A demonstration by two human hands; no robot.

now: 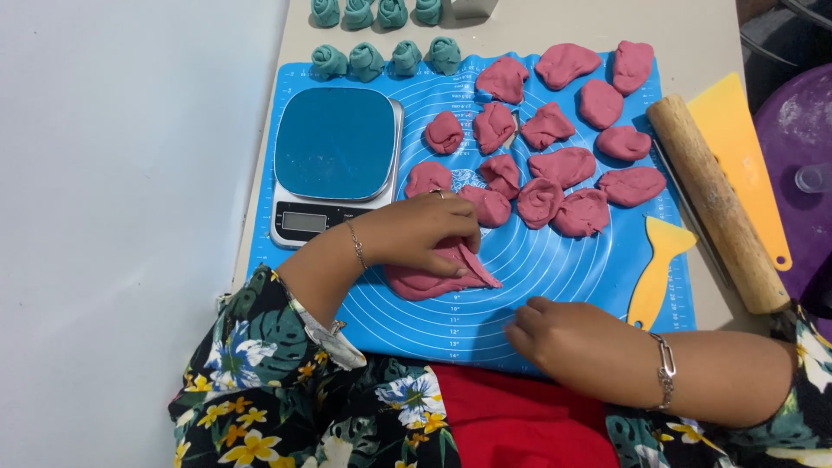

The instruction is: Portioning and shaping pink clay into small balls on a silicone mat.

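Presently we find our left hand (pixel 422 232) curled down with fingers pressed on a flattened slab of pink dough (pixel 433 276), which lies on the blue silicone mat (pixel 555 269) just below the kitchen scale (pixel 334 160); whether the fingers pinch the slab or only press it we cannot tell. Our right hand (pixel 563 334) rests loosely curled and holding nothing, fingertips on the mat's near edge, to the right of the slab and well apart from the scale. Portioned pink dough lumps (pixel 542 139) lie right of the scale, with a yellow scraper (pixel 657 264) and wooden rolling pin (pixel 715 199) farther right.
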